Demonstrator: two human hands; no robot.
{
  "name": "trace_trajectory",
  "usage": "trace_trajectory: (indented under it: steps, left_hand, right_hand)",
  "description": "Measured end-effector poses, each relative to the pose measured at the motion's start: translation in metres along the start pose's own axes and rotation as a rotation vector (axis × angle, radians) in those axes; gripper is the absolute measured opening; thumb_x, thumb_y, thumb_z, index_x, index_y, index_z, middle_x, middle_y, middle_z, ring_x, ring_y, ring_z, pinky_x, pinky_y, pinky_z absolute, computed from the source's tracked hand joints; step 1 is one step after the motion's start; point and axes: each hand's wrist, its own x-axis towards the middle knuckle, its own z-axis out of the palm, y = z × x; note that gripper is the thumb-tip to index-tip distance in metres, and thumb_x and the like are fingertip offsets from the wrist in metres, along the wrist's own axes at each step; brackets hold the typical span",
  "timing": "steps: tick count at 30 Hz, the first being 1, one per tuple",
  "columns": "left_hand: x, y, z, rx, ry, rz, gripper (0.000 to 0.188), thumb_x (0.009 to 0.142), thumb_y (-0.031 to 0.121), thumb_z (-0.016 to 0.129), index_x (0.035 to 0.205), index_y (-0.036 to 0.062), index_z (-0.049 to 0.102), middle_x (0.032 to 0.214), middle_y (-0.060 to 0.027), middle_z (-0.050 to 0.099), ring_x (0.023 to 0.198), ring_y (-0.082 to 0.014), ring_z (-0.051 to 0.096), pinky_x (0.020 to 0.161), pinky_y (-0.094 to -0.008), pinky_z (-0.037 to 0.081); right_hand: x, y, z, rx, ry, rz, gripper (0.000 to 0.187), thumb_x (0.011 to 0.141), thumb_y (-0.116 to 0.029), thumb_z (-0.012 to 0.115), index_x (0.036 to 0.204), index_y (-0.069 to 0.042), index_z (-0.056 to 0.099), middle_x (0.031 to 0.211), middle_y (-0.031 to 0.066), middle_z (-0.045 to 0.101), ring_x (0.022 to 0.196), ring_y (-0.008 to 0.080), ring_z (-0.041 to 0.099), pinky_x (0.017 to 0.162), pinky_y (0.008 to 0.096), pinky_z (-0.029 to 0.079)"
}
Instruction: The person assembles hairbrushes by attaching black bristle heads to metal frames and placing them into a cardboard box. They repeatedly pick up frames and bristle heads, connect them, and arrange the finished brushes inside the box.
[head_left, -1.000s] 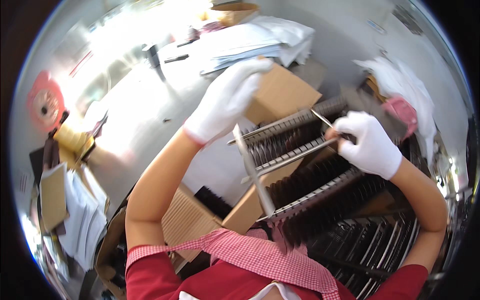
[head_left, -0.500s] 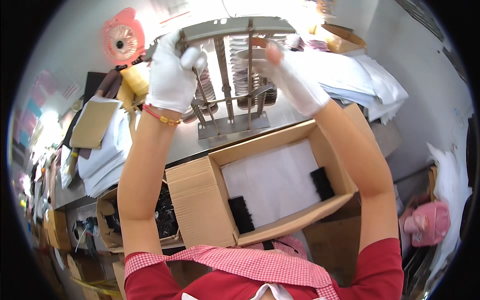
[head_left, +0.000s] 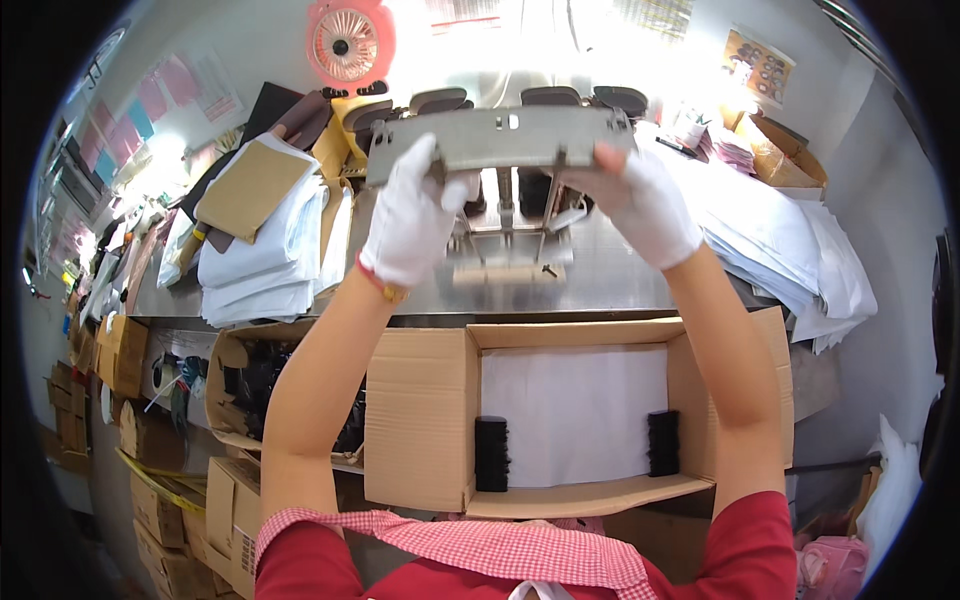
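Note:
A grey metal frame [head_left: 480, 140] with a wide slotted plate stands upright on the steel worktop, its thin rods running down to a base near the bench edge. My left hand [head_left: 408, 220], in a white glove, closes on the plate's left end. My right hand [head_left: 648, 205], gloved with a bare fingertip showing, holds the right end. Dark oval pads [head_left: 550, 96] stick out behind the plate; their lower parts are hidden by it. Below the bench edge is an open cardboard box [head_left: 570, 333], with white paper [head_left: 575, 415] inside and black ridged strips [head_left: 490, 453] at both sides.
Stacked papers [head_left: 262, 275] lie on the bench at left, and white sheets [head_left: 780, 225] at right. A pink fan [head_left: 345, 48] stands at the back left. A carton of black pieces [head_left: 240, 385] sits left of the open box.
The view has turned, and the frame's plate now faces me more, covering the pad stacks. My right hand has shifted from beside a rod to the plate's right end.

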Motion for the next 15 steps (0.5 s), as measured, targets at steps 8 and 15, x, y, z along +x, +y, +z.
trace_trajectory:
  steps: [8, 15]
  left_hand:
    - [-0.102, 0.033, 0.028, -0.773, -0.414, -1.557, 0.072, 0.099, 0.064, 0.044, 0.120, -0.0025, 0.063, 0.117, -0.0144, 0.065, 0.110, -0.0214, 0.060, 0.092, -0.0340, 0.046]
    - [-0.112, 0.027, 0.103, 0.474, -0.560, -0.121, 0.037, 0.081, 0.025, 0.074, 0.106, 0.0008, 0.062, 0.106, -0.0132, 0.060, 0.106, -0.0303, 0.057, 0.092, -0.0424, 0.048]
  right_hand:
    - [-0.058, 0.117, -0.057, -0.521, 0.155, 0.461, 0.030, 0.094, -0.018, 0.071, 0.118, -0.001, 0.067, 0.102, -0.0001, 0.070, 0.091, 0.0081, 0.057, 0.084, 0.0274, 0.047]
    - [-0.076, 0.178, -0.125, -1.311, -0.062, 0.411, 0.035, 0.084, -0.025, 0.076, 0.109, -0.003, 0.071, 0.094, 0.0156, 0.073, 0.090, 0.0281, 0.068, 0.087, 0.0346, 0.052]
